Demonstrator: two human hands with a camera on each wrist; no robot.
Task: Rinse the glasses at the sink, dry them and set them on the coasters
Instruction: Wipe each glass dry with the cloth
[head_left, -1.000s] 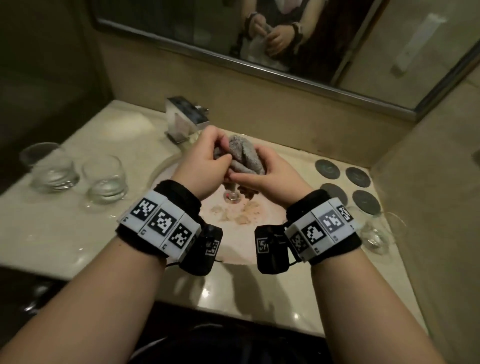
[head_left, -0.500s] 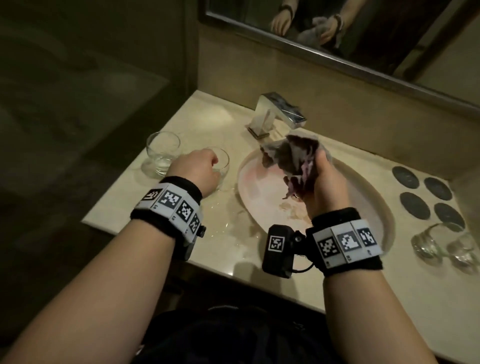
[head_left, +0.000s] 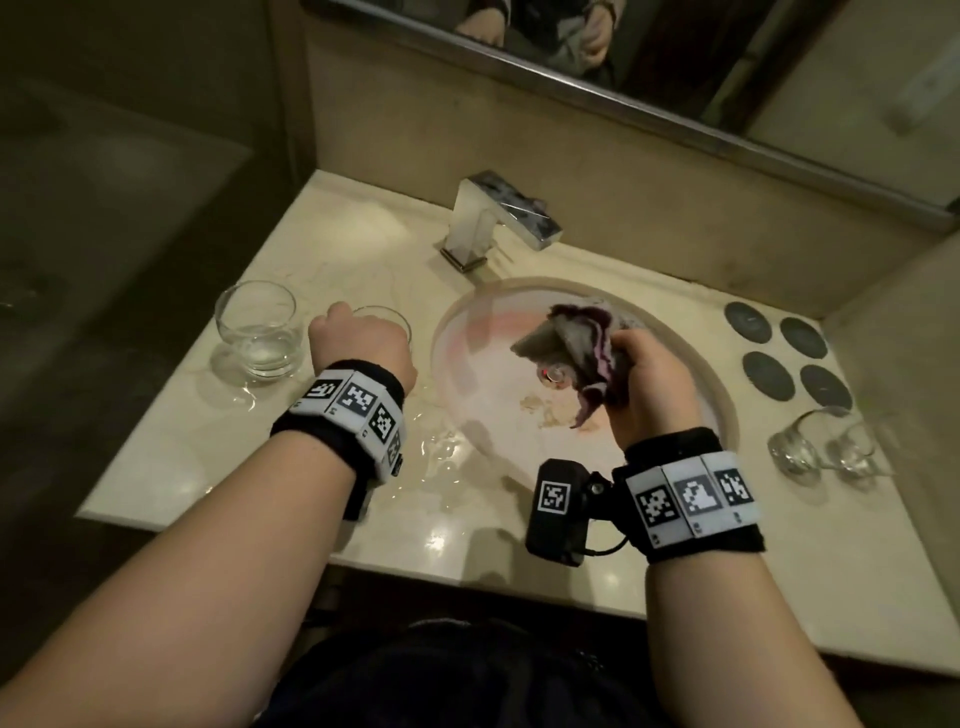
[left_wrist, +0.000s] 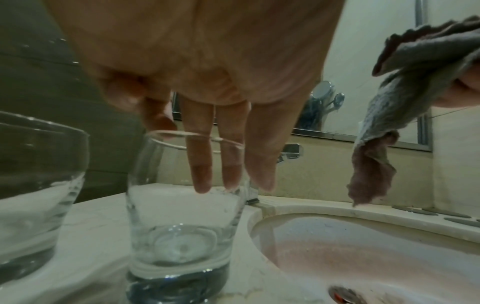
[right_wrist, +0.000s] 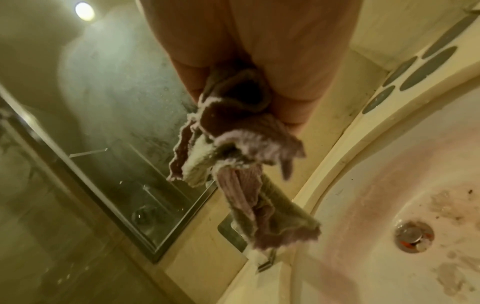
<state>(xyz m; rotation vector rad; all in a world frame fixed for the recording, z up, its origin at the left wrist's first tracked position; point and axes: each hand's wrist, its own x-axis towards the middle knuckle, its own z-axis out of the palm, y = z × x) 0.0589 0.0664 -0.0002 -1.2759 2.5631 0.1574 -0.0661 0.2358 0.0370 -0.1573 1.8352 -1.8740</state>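
L hand (head_left: 363, 345) reached glass (head_left: 387, 319) rim, fingers (left_wrist: 202, 164) inside.

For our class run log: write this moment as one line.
left hand: reaching into glass | right hand: gripping cloth over sink | coasters: bare

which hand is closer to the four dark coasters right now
Right. The right hand grips the cloth over the sink, beside the coasters. The left hand is across the basin at a glass.
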